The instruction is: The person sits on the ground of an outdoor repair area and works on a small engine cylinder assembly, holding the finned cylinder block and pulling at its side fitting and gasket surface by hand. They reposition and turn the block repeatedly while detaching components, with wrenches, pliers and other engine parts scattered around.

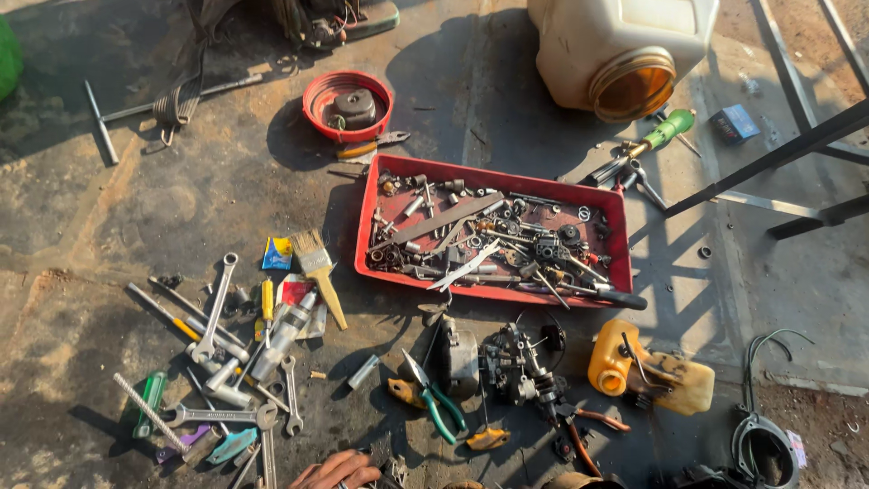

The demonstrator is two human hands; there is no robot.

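**Engine parts and tools spread on the workshop floor**

The largest thing is the white plastic tank with an orange-brown opening (625, 50), which lies on its side at the top of the stained concrete floor (109, 208). Below it stands the long red rectangular tray (367, 226), full of small bolts, blades and metal pieces. To the left of it is a round red plastic bowl (317, 109) with a dark metal part inside. Just under the tray lies the dark, greasy small engine block (516, 362), opened and with loose parts around it; it looks taken apart already, and nothing seen here is put back together. To its right lies a small yellow plastic fuel tank (652, 371). Green-handled pliers (434, 403) lie left of the engine block, and a group of steel spanners (217, 317) and a wooden paint brush (317, 267) lie further left.

At the bottom edge only one hand (339, 471) shows, close to the pliers. It is mostly cut off, so I cannot tell which hand it is or whether its grip is closed.
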